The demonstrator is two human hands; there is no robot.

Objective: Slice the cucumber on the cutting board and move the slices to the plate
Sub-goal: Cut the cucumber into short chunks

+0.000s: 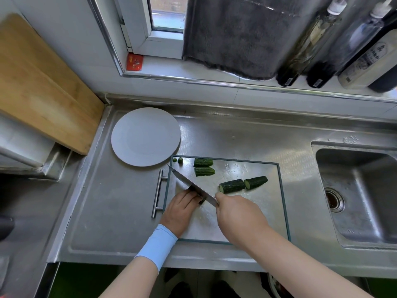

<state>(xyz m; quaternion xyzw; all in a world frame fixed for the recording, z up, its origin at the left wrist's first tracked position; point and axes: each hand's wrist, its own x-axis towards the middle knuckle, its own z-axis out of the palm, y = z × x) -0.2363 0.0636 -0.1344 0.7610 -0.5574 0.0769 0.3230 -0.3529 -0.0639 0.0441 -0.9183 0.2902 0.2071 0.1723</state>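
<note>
Cucumber [255,182] lay in pieces on the cutting board [247,168], none on the plate [146,136] yet, which sat just beyond the board's far-left corner on the tabletop [111,211]. Two chunks [232,186] lay end to end mid-board, two shorter pieces [203,162] side by side near the far edge, tiny end bits [180,160] in the corner. Left hand [182,209] had its fingers curled down on the held piece [191,188], mostly hidden by fingers & blade. Right hand [238,214] was clenched round the handle of the knife [184,179], blade angled across that piece. Handling, prob.: light stuff, firm & crisp, but the skin looked bumpy, the cut faces wet, and the board looked like slick metal, so pieces could roll or skate w/ any sideways push. Best hold, imo: fingertips tucked on top, pressing straight down, close beside the blade. For the move to the plate, slices would likely be thin, damp, clingy, so scoop a stack on the flat of the blade or pinch several at the rims, not one by one.
</note>
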